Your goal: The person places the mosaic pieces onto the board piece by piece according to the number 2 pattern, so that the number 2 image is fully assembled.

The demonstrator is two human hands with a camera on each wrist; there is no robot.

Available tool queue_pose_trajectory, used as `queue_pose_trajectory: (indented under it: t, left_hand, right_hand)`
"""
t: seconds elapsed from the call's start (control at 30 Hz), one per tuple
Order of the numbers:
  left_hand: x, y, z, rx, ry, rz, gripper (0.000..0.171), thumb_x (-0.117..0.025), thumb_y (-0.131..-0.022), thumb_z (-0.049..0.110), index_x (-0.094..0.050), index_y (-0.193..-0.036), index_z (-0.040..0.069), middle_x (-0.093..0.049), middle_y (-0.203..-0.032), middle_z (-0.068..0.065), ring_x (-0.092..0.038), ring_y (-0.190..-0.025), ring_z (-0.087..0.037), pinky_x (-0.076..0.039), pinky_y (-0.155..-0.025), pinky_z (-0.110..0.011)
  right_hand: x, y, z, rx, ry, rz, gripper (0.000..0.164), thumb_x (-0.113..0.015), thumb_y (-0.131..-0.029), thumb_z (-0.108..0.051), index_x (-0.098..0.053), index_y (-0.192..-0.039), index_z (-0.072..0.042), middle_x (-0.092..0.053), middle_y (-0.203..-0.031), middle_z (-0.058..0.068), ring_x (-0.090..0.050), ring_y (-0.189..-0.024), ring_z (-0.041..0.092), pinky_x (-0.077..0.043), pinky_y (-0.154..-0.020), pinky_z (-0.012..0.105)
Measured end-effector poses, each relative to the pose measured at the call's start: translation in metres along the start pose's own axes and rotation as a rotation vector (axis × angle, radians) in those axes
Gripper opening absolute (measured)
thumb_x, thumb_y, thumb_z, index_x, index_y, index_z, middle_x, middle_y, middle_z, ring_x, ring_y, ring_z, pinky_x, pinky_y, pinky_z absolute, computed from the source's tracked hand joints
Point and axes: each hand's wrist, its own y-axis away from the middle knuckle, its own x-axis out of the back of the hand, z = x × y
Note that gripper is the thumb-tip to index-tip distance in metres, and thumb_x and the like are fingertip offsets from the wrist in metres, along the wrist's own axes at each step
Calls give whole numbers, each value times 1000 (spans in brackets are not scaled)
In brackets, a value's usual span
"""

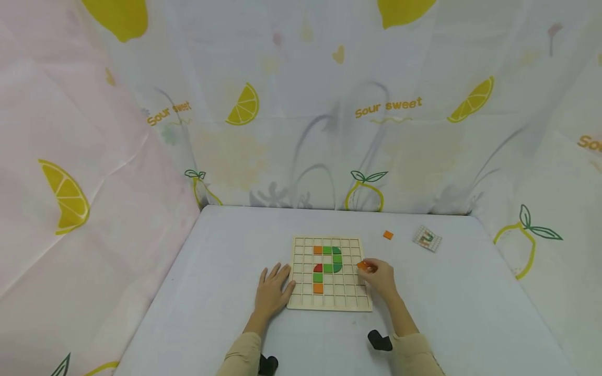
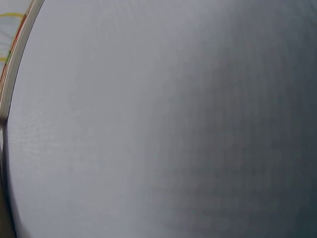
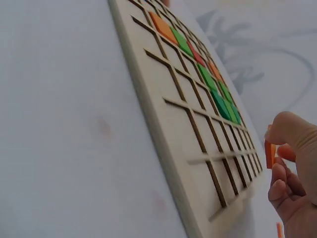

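Observation:
A wooden grid board (image 1: 348, 301) lies on the white table, with orange, green and red tiles set in some squares, roughly in the form of a "2". My right hand (image 1: 380, 277) pinches an orange tile (image 1: 362, 265) between thumb and fingers over the board's right edge. The same orange tile (image 3: 270, 147) shows in the right wrist view, held on edge. My left hand (image 1: 273, 293) rests with spread fingers at the board's left edge, its fingertips touching it. In the left wrist view only the board's edge (image 2: 16, 64) appears, and the hand is out of sight.
A second orange tile (image 1: 388, 235) lies loose beyond the board's right corner. To its right is a small pattern card (image 1: 427, 239) showing a similar coloured shape on a grid. Printed cloth walls (image 1: 291, 146) stand behind and beside the table (image 1: 226, 250).

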Motion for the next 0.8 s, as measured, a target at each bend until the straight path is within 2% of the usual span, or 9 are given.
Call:
queue_pose_trajectory:
  t: [0.2,0.37,0.53,0.63,0.73,0.8]
  left_hand:
    - [0,-1,1,-5,6,1,43,-59,-88,31,-63,-122,5,-62,-125,-7,-51,-123,-29,-30,-107,-55]
    - [1,0,2,-4,5,12,43,-60,-87,30,-63,-122,5,-62,-125,-7,-51,-123,-30,-30,-107,-56]
    - [-2,1,1,-28,-1,42,42,-61,-86,29,-63,-120,4,-63,-123,-8,-53,-120,-31,-32,-104,-57]
    - [-2,1,0,-39,-2,54,42,-62,-86,29,-64,-119,4,-63,-122,-9,-53,-119,-31,-33,-103,-57]
    - [-2,0,0,-39,-3,56,42,-62,-85,28,-64,-119,4,-63,-122,-8,-53,-120,-31,-32,-103,-57]
    - [-1,0,1,-38,3,53,42,-62,-86,28,-64,-119,4,-63,-122,-8,-53,-120,-31,-32,-104,-57]
  right_hand:
    - [-37,18,-21,234,-10,-111,23,-72,-71,2,-70,-94,6,-66,-85,10,-55,-71,16,-49,-60,22]
    - [-58,24,-27,339,43,-206,26,-70,-69,2,-70,-95,7,-63,-83,7,-53,-73,14,-48,-60,21]
    - [-67,28,-26,400,103,-290,26,-69,-71,1,-71,-97,7,-62,-87,9,-50,-76,15,-43,-62,22]
    - [-68,29,-26,438,150,-302,20,-70,-77,-1,-72,-96,4,-59,-88,7,-50,-80,17,-47,-72,31]
    - [-67,30,-26,499,219,-271,16,-70,-80,-3,-74,-95,0,-61,-91,8,-53,-85,21,-46,-82,42]
    - [-67,32,-26,534,255,-238,15,-69,-81,-4,-75,-94,-2,-65,-95,9,-55,-89,23,-47,-85,44]
